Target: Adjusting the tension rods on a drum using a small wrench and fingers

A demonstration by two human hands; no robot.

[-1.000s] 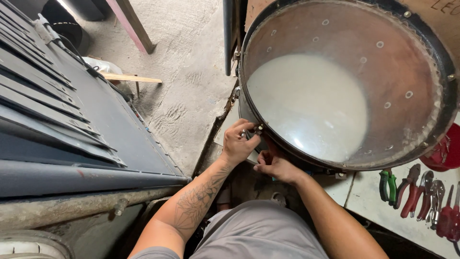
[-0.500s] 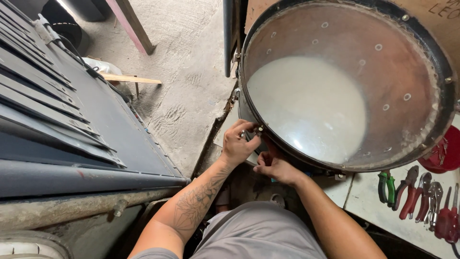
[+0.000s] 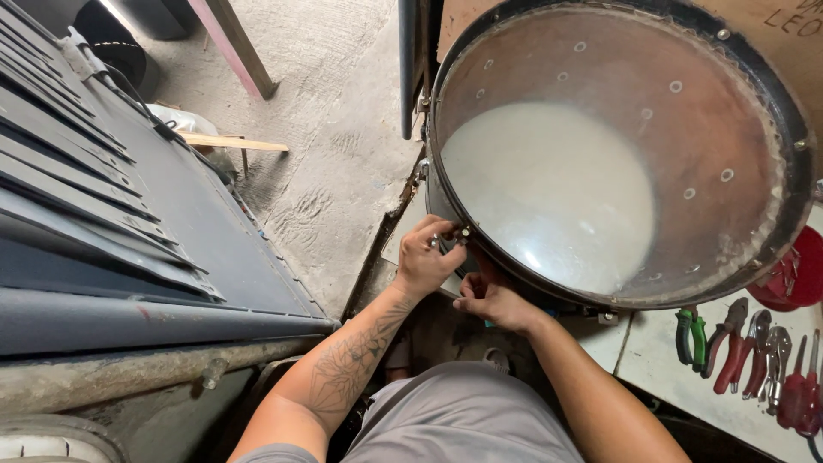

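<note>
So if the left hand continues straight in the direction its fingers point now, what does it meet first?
The left hand points up and right, its fingers already at a small metal fitting on the black rim of the large round drum. It would probably meet that rim first, though depth is unclear.

The scene is lit by soft, even daylight, brightest at the top over the concrete floor (image 3: 343, 146). A pale glare is spread across the drum head (image 3: 549, 189), and faint highlights are seen along the drum rim (image 3: 793, 171). Deep shadow is cast beneath the drum, where the left hand (image 3: 426, 257) and right hand (image 3: 489, 300) are dimly lit. The lower right corner is darkened. Straight lines of the grey panels (image 3: 103, 223) are bowed by wide-angle distortion near the edges. Focus is held sharp across the middle; slight softness is noted on the pliers (image 3: 729, 343).
</note>
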